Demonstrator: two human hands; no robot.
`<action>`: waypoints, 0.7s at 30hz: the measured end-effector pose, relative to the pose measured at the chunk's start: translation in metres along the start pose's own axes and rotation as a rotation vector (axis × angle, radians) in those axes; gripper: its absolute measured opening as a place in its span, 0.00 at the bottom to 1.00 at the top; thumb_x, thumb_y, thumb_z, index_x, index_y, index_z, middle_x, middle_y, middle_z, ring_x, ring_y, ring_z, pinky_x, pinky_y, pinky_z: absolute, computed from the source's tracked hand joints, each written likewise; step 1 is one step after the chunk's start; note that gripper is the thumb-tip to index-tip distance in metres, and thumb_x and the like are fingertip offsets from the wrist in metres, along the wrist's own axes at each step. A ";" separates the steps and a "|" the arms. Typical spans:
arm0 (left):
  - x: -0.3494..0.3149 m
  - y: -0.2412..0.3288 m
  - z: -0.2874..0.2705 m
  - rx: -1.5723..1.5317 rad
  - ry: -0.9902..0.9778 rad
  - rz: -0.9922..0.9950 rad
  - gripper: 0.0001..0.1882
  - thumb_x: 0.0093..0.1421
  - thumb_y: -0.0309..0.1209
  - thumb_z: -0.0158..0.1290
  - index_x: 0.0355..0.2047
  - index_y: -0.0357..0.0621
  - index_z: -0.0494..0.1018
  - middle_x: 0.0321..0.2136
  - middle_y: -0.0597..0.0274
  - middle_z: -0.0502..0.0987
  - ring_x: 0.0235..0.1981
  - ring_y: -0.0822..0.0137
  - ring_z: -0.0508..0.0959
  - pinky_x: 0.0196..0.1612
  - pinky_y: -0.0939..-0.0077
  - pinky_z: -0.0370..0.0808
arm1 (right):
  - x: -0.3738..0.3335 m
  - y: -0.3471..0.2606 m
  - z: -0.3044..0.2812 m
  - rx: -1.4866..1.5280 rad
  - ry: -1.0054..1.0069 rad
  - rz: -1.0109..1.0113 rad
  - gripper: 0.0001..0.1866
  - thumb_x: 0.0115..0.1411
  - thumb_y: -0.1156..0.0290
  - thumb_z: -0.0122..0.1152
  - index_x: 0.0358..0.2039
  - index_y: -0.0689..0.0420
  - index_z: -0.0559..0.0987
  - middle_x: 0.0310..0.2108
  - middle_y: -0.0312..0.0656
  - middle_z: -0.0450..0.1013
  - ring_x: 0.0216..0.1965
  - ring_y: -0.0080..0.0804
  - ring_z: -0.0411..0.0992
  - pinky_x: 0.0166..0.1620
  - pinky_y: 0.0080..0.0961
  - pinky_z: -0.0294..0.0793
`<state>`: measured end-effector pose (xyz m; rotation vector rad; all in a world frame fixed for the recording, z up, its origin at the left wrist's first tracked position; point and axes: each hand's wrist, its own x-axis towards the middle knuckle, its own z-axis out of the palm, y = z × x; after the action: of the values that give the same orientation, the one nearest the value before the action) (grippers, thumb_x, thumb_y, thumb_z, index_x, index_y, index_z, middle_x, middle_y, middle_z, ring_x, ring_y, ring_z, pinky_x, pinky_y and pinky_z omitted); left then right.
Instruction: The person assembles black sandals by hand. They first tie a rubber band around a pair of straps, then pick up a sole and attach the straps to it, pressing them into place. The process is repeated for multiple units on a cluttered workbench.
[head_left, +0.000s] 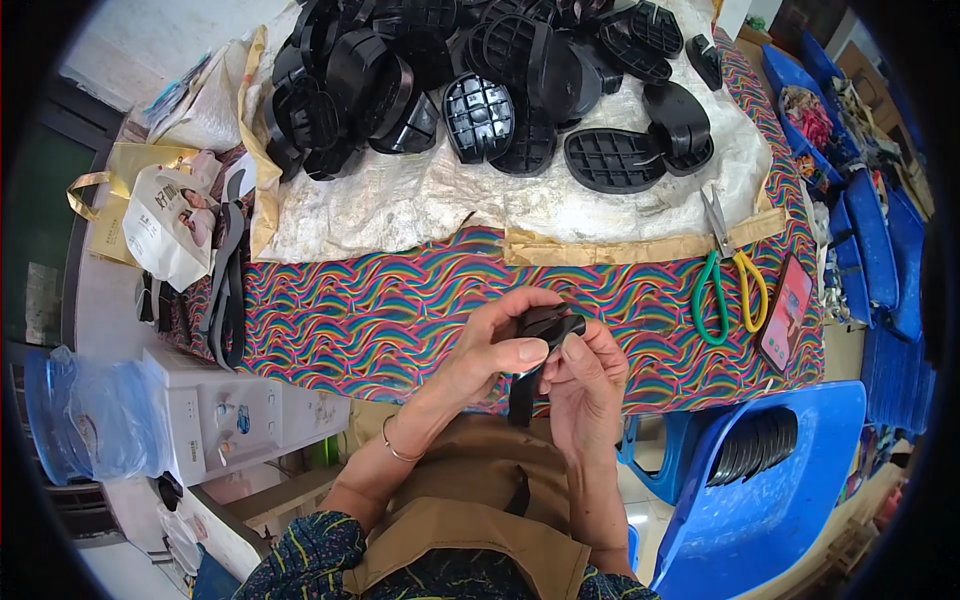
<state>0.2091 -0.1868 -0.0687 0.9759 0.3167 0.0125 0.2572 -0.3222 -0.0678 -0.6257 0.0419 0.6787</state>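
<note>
Over the near edge of the patterned cloth, both hands are closed on one glossy black strap-like piece (553, 326). My left hand (497, 340) grips its left side, thumb pressed along it. The fingertips of my right hand (588, 372) pinch its right end. A flat black tail hangs below, between the hands. Fingers cover part of the piece, so its full shape is hidden. Beyond the hands, black slipper soles (480, 118) with gridded undersides lie heaped on a white woven sack (400, 215). Scissors (722, 255) with one green and one yellow handle rest to the right.
A phone (787, 312) with a lit screen lies at the cloth's right edge. Below it stands a blue bin (765, 535) holding a row of black curved pieces (755, 445). Long black strips (228, 285) and paper bags (165, 225) are at left, above a white water dispenser (235, 415).
</note>
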 end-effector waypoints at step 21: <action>0.003 0.000 0.002 0.105 0.074 0.010 0.34 0.47 0.39 0.63 0.53 0.38 0.68 0.46 0.60 0.75 0.45 0.69 0.75 0.47 0.77 0.72 | 0.004 0.003 -0.002 0.090 0.017 -0.024 0.16 0.58 0.79 0.64 0.47 0.56 0.74 0.37 0.36 0.76 0.35 0.24 0.74 0.38 0.21 0.73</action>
<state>0.2128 -0.1875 -0.0684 1.0824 0.3839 0.0418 0.2587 -0.3192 -0.0718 -0.5449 0.0804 0.6448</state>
